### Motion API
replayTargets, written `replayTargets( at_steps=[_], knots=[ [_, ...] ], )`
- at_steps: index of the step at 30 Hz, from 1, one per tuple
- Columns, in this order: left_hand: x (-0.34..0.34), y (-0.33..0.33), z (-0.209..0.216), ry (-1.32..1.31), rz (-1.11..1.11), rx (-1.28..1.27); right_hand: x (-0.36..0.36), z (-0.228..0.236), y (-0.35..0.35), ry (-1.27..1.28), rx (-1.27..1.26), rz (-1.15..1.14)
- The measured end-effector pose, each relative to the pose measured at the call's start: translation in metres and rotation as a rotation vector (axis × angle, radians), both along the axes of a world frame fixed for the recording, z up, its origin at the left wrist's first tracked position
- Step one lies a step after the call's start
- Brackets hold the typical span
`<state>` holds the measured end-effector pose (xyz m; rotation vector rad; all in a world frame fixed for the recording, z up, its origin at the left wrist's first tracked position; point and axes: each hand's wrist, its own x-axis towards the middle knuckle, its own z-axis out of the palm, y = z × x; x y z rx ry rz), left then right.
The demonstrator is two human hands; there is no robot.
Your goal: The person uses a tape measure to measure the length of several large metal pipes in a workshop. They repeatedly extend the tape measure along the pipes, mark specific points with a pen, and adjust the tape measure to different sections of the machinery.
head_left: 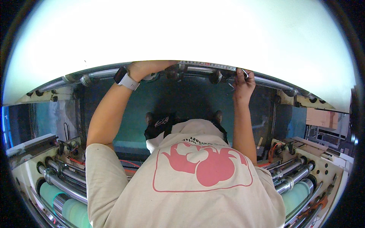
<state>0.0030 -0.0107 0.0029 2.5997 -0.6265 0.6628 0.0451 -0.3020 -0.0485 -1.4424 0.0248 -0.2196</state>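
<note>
Beige shirt cloth with a pink print, closest to the camera, fills the lower centre of the frame. Across the whole top spreads a glaring white surface, its lower edge bowed by the lens; that edge looks the best guide for alignment. Roller assemblies stand at lower left and lower right, and a metal bar runs just below the white edge, with collars a loose strip could catch on. Both hands are at upper centre. The right hand pinches the tape measure at the right end of its visible length; the left hand lies beside the left end, its fingertips hidden by the white edge, so I cannot tell whether it grips. Between them the tape follows that edge, markings toward the camera. Done well, this calls for a light, even pull, the strip flat and untwisted, and the graduations viewed square-on, since glare could wash them out.
</note>
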Motion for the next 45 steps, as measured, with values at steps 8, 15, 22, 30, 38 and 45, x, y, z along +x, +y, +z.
replayTargets(
  at_steps=[8,15,22,30,38,45],
  knots=[
    [0.003,-0.002,0.000,0.124,-0.007,-0.005,-0.002,0.004,0.000,0.012,-0.015,0.003],
    [0.001,-0.005,0.003,0.375,0.028,-0.097,-0.002,0.007,-0.001,0.005,0.029,0.040],
    [0.003,-0.009,0.005,0.435,0.067,-0.106,0.001,-0.001,-0.002,-0.011,0.000,0.014],
    [-0.003,-0.010,-0.002,-0.180,0.199,0.642,-0.003,-0.001,-0.004,0.034,-0.035,0.010],
    [-0.001,-0.002,-0.010,-0.392,0.276,1.070,-0.020,-0.022,-0.007,0.409,0.158,0.037],
    [-0.006,-0.003,0.000,-0.017,0.175,0.304,-0.011,-0.041,-0.003,0.514,0.382,0.182]
  ],
)
